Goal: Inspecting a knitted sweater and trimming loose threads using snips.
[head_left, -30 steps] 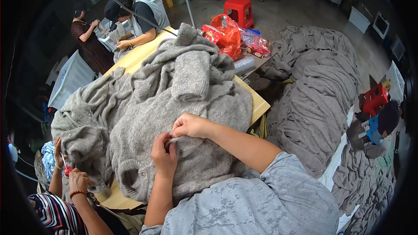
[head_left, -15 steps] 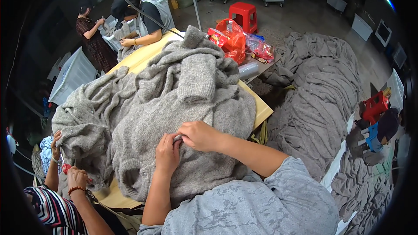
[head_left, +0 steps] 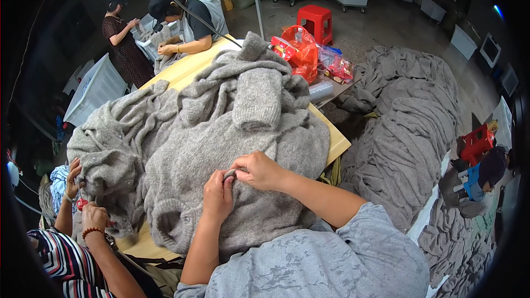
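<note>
A grey knitted sweater point(head_left: 193, 160) lies spread before me over a wooden table point(head_left: 331, 127). Both of my hands are closed on a pinched fold near its middle. My left hand point(head_left: 217, 194) grips the fold from the near left, thumb and fingers pressed together. Just right of it, my right hand point(head_left: 255, 169) pinches the same bit of knit, the two hands almost touching. A ribbed cuff point(head_left: 255, 113) of grey knit lies beyond my hands, and more grey knitwear is heaped behind it. What the fingertips press on is partly hidden.
At my left, a co-worker's hands point(head_left: 95, 218) hold a red-handled tool at grey knitwear. Two people point(head_left: 190, 38) work at the far left beside white bins point(head_left: 96, 91). A red stool point(head_left: 316, 22), a red plastic bag point(head_left: 302, 52) and a long grey garment heap point(head_left: 408, 132) are beyond and right.
The whole view has shifted slightly, with the scene a little further right. My hands keep their pinch on the sweater's fold. The co-worker's hands at left have moved slightly.
</note>
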Demonstrator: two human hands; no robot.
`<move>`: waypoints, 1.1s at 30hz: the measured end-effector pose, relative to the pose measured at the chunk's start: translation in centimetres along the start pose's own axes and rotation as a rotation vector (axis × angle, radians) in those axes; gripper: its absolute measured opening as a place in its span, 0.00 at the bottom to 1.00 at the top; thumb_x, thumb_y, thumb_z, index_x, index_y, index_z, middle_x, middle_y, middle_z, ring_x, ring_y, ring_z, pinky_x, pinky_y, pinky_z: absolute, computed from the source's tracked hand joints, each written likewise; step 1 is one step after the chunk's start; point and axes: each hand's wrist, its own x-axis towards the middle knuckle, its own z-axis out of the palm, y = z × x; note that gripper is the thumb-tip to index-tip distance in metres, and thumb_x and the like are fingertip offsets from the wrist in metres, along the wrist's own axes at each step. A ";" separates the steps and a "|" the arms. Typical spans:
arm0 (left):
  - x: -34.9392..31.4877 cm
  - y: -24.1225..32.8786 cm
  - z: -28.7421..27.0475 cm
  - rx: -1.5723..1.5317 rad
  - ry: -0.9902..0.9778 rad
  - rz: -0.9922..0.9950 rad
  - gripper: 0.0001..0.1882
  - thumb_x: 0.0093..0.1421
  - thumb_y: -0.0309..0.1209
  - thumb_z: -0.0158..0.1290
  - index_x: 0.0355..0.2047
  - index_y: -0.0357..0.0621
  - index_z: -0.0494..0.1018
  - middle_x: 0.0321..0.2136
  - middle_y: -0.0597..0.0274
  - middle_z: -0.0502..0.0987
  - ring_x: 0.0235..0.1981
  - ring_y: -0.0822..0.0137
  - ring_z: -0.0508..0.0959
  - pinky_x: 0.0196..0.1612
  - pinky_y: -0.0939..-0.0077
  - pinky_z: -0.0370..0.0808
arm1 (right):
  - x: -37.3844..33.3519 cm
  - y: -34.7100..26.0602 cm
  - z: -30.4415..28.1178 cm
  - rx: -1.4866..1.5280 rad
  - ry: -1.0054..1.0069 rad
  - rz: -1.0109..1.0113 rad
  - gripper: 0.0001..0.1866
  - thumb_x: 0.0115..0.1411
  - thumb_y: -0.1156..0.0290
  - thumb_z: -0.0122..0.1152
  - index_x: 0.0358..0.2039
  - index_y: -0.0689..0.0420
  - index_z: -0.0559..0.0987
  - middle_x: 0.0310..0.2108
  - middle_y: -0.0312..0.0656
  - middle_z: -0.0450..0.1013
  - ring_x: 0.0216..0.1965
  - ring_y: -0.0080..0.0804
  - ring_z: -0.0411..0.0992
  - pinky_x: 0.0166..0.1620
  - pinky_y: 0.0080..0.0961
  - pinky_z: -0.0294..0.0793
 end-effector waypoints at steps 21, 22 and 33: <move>-0.5 -1.5 1.5 -0.259 0.138 -0.206 0.10 0.58 0.22 0.43 0.35 0.36 0.75 0.19 0.60 0.74 0.21 0.76 0.70 0.24 0.76 0.66 | -0.7 -0.6 3.6 -0.076 0.343 -0.037 0.06 0.49 0.76 0.55 0.28 0.64 0.76 0.22 0.49 0.73 0.21 0.38 0.72 0.25 0.31 0.70; -0.6 -1.5 1.5 -0.250 0.168 -0.230 0.10 0.58 0.22 0.43 0.35 0.36 0.75 0.19 0.60 0.74 0.21 0.76 0.70 0.24 0.76 0.66 | -0.5 -0.9 3.5 -0.041 0.348 0.027 0.06 0.50 0.75 0.54 0.27 0.64 0.76 0.22 0.49 0.73 0.20 0.37 0.72 0.25 0.31 0.70; -1.1 -0.8 1.5 -0.327 0.267 -0.292 0.08 0.56 0.23 0.47 0.33 0.35 0.76 0.17 0.62 0.73 0.17 0.79 0.67 0.20 0.79 0.63 | -0.4 -1.4 3.2 -0.014 0.236 0.181 0.07 0.52 0.76 0.54 0.29 0.67 0.77 0.17 0.44 0.72 0.17 0.24 0.67 0.22 0.23 0.66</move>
